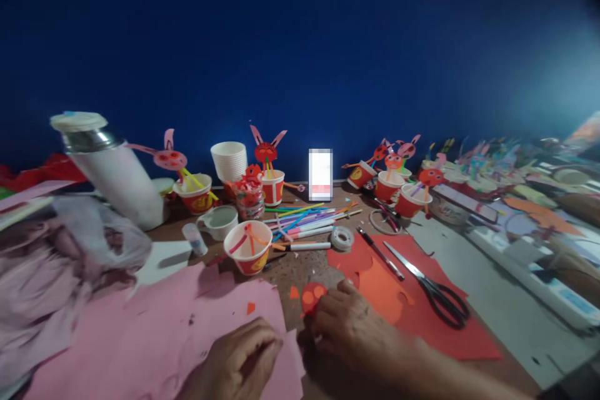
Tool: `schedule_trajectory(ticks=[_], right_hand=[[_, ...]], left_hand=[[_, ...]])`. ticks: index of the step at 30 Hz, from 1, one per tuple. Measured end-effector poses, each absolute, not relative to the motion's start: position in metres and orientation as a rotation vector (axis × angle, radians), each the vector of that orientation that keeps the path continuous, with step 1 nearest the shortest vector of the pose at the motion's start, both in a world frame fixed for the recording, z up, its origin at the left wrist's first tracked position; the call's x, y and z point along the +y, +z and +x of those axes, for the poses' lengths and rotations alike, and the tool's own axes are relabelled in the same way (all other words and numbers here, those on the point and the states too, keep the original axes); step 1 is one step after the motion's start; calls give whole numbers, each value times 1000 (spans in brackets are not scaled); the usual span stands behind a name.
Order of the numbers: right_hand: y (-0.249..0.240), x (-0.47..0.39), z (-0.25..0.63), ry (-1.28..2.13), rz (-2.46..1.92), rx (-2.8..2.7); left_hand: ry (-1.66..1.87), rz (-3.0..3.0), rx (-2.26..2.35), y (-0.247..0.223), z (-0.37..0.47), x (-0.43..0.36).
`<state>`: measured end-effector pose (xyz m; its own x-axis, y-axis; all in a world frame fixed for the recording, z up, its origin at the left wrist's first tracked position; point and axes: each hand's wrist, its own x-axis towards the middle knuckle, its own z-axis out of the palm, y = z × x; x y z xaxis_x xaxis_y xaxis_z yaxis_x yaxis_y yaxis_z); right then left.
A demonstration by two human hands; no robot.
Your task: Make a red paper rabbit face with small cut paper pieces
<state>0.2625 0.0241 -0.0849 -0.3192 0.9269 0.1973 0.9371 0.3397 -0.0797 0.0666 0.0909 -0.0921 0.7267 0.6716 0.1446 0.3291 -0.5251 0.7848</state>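
Observation:
My left hand (239,356) is closed over the near edge of the pink paper (154,331), thumb against curled fingers. Anything inside it is hidden. To its right, my right hand (349,322) has its fingers bent down on a small red paper piece (309,304) bearing two orange circles (317,291). Small orange paper scraps (294,292) lie just left of that piece. Beyond my right hand, orange paper (382,294) rests on red paper sheets (450,344), with black-handled scissors (435,294) and a dark pen (382,254) on top.
A paper cup (248,249) with straws inside stands ahead, near a tape roll (342,239) and colored straws (304,222). Rabbit-faced cups (194,194) line the back, beside stacked white cups (229,162). A tall flask (117,178) leans at left; a white power strip (529,278) lies right.

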Motion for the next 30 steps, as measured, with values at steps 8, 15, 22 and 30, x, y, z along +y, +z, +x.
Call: schedule_trajectory(ticks=[8, 15, 22, 30], right_hand=[[-70, 29, 272, 374, -1745, -2456], [-64, 26, 269, 454, -1939, -2318], [-57, 25, 264, 495, -1972, -2327], [-42, 14, 249, 572, -1752, -2223]], left_hand=[[479, 2008, 868, -79, 62, 91], [478, 1990, 822, -85, 63, 89], [480, 2007, 831, -85, 62, 86], [406, 1610, 835, -89, 66, 84]])
